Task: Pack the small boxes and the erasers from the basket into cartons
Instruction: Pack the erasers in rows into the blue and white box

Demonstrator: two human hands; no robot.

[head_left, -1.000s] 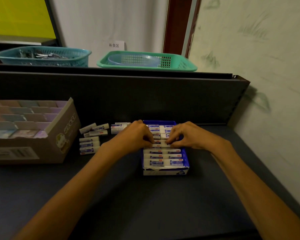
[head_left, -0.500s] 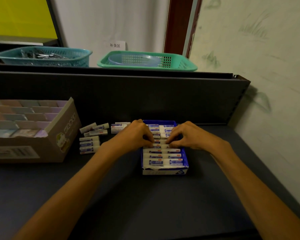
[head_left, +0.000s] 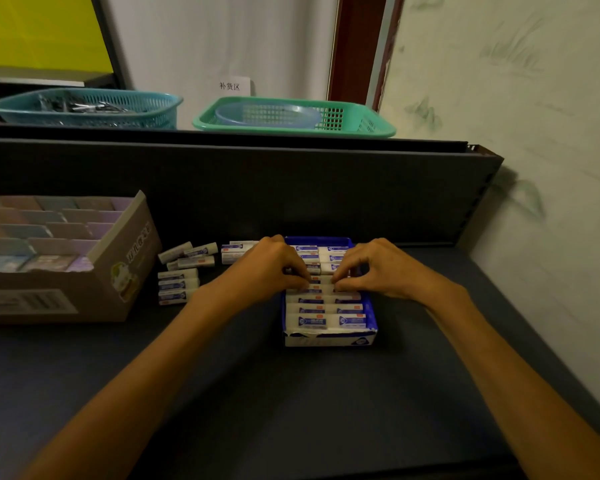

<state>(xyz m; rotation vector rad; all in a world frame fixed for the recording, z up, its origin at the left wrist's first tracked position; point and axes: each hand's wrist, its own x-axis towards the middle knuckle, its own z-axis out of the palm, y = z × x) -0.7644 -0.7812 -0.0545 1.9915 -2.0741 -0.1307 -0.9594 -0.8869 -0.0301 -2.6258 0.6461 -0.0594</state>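
A small blue carton [head_left: 370,315] stands on the dark table, filled with two rows of white erasers in blue-labelled sleeves [head_left: 326,310]. My left hand [head_left: 267,268] and my right hand [head_left: 378,268] meet over the carton's middle, fingertips pinched on an eraser [head_left: 321,281] in the rows. Several loose erasers [head_left: 179,284] lie on the table left of the carton. A brown cardboard carton [head_left: 125,265] at the left holds rows of small pastel boxes [head_left: 32,237].
A raised dark shelf wall [head_left: 257,188] runs behind the table. On it stand a teal basket [head_left: 84,110] holding metal items and a green basket [head_left: 343,119] with a blue bowl inside. A pale wall [head_left: 534,168] closes off the right.
Both hands stay over the middle of the blue carton, fingertips shifting only slightly on the erasers. Nothing else has moved.
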